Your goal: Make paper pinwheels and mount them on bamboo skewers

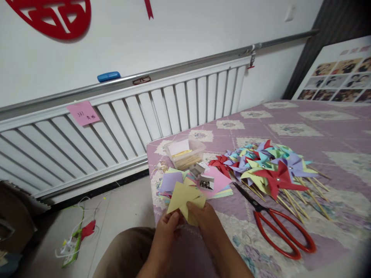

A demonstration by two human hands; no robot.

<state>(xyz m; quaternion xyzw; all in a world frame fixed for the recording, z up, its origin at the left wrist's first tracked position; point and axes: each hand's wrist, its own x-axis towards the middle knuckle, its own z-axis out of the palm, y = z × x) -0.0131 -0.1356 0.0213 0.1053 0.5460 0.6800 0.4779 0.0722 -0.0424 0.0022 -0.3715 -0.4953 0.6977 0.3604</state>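
Note:
Both of my hands hold a pale yellow paper piece (185, 199) that is cut and partly folded, just above the near corner of the bed. My left hand (167, 227) pinches its lower left part. My right hand (203, 218) pinches its lower right flap. Right behind the paper lies a stack of coloured paper squares (216, 184), with small white boxes (203, 177) of metal pins on top. A heap of finished paper pinwheels (269, 166) on wooden sticks lies to the right.
Red-handled scissors (278, 227) lie on the purple patterned bedspread (319, 135) to my right. A clear plastic tub (185, 154) holding sticks stands at the bed's far corner. A white radiator (116, 127) runs along the wall, and cables (75, 239) lie on the floor at left.

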